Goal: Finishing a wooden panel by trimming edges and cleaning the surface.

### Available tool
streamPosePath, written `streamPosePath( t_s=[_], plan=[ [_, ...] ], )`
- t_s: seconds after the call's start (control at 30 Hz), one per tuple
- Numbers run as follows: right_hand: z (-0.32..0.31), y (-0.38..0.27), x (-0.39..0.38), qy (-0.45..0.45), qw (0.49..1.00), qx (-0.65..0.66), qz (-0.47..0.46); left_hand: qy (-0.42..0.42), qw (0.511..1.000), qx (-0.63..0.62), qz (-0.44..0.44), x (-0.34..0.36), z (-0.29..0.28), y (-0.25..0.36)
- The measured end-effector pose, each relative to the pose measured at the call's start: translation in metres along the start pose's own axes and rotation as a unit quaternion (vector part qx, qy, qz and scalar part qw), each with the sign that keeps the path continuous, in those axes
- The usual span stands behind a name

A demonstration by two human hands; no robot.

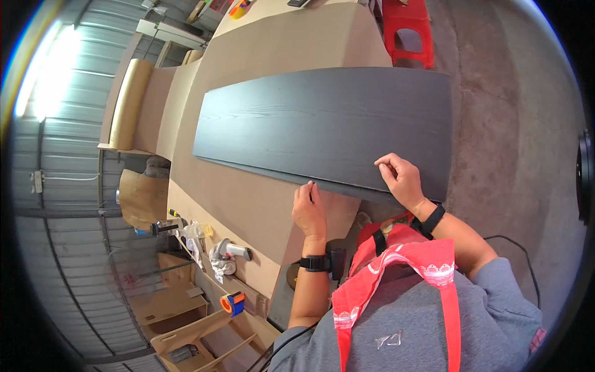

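Observation:
A long dark grey wood-grain panel (322, 124) lies flat, with the edge of another dark panel (279, 175) showing beneath its near side. Both rest on brown corrugated cardboard (242, 204) spread over the workbench. My left hand (309, 214) is at the near edge of the panels, its thumb and fingertips pinched together. Over the panel's near right part is my right hand (403, 183), fingers curled and thumb pressed against them. Whatever either pinch may hold is too small to make out.
A roll of brown paper (131, 104) stands at the left, and a red plastic stool (409, 31) at the far right. Along the bench's left edge lie a grey-white handled tool (232, 251) and an orange-and-blue tape dispenser (233, 303). Cardboard boxes (167, 304) sit at lower left.

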State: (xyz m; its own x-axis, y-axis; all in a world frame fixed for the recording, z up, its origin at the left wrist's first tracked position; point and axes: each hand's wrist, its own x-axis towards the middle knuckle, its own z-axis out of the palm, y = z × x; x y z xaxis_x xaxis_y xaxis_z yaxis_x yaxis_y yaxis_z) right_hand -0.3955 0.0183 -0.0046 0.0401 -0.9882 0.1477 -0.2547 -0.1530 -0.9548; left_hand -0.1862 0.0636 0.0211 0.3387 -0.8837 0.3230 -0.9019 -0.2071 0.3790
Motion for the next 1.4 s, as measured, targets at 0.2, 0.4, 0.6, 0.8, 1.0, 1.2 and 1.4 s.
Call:
streamPosePath(
  t_s=[0.2,0.4,0.6,0.8,1.0,1.2,1.4],
  plan=[
    [0.001,-0.001,0.0,-0.002,1.0,-0.014,-0.008,0.021,0.999,-0.031,-0.017,0.01,0.013,-0.011],
    [0.003,-0.001,0.001,0.002,1.0,-0.014,-0.004,-0.036,0.999,-0.035,0.02,-0.009,0.029,0.007],
    [0.002,-0.003,0.002,0.008,0.999,-0.031,-0.014,-0.048,0.998,-0.029,0.042,-0.008,0.022,-0.001],
    [0.002,-0.006,0.003,0.003,0.999,-0.036,-0.004,0.048,0.997,-0.066,-0.01,0.018,0.021,-0.016],
    [0.004,-0.006,0.003,0.006,0.999,-0.038,0.002,-0.004,0.999,-0.033,0.037,-0.011,0.036,0.014],
    [0.004,-0.007,0.005,0.011,0.999,-0.049,0.0,0.035,0.995,-0.083,-0.037,-0.002,0.027,-0.011],
    [0.006,-0.006,0.005,0.014,0.998,-0.051,-0.014,0.038,0.997,-0.068,0.002,0.006,0.034,-0.014]
  ],
)
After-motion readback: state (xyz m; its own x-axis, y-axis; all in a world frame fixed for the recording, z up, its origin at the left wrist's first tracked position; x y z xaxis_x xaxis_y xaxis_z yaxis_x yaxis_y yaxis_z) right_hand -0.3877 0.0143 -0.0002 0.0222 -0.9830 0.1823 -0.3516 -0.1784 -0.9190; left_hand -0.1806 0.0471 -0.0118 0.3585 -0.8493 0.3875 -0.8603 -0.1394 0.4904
